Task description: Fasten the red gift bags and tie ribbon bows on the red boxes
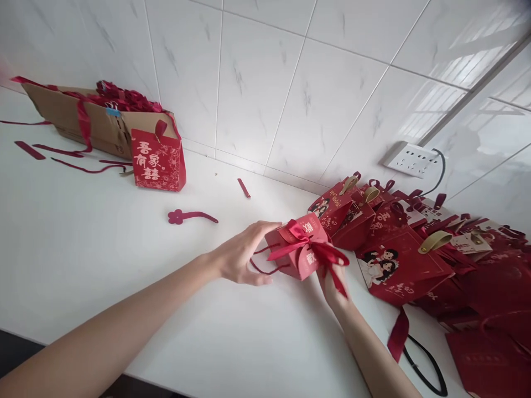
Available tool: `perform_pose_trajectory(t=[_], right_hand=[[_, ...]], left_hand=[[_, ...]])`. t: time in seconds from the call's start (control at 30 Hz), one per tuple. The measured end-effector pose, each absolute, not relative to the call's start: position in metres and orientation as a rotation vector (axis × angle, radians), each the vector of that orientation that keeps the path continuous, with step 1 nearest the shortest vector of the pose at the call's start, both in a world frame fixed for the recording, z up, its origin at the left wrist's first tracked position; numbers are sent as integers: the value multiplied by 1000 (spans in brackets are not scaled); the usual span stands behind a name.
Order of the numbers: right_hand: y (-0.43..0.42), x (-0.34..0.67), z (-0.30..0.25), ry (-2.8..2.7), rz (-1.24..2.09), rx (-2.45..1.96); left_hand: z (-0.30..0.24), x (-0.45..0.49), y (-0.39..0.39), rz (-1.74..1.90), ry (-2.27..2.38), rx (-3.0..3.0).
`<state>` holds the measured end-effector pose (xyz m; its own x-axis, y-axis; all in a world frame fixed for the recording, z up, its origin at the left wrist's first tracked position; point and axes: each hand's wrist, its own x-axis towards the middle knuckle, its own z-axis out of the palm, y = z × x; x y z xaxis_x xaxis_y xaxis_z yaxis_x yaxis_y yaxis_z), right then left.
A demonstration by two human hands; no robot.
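A small red gift box with white characters and a satin ribbon bow is tilted above the white table. My right hand grips it from the right side, partly covered by the ribbon tails. At its left, my left hand has thumb and fingers spread apart, the upper fingertips reaching the box's edge. Between thumb and fingers hangs the box's dark red cord handle. A red strap with a flower-shaped end lies flat on the table, left of my left hand.
A cardboard box full of red ribbons stands at the back left, a red gift box before it. Many finished-looking red boxes crowd the right side. A wall socket and a black cord loop are also there.
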<state>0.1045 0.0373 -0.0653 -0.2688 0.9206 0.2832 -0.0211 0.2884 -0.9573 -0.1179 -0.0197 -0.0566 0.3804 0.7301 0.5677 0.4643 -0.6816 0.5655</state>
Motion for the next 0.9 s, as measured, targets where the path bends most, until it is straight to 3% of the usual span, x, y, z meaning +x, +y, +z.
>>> perform_pose_trajectory(t=[0.2, 0.4, 0.67, 0.9], right_hand=[[42, 109, -52, -1512, 1204, -883], [25, 102, -50, -1579, 1401, -636], [13, 99, -42, -1698, 824, -711], [12, 100, -39, -1744, 783, -823]], left_hand=[[-66, -116, -16, 1226, 1303, 2087], [-58, -112, -17, 1261, 1124, 2305], [-52, -107, -18, 1488, 1164, 2655], [-41, -113, -24, 1359, 1134, 2692]])
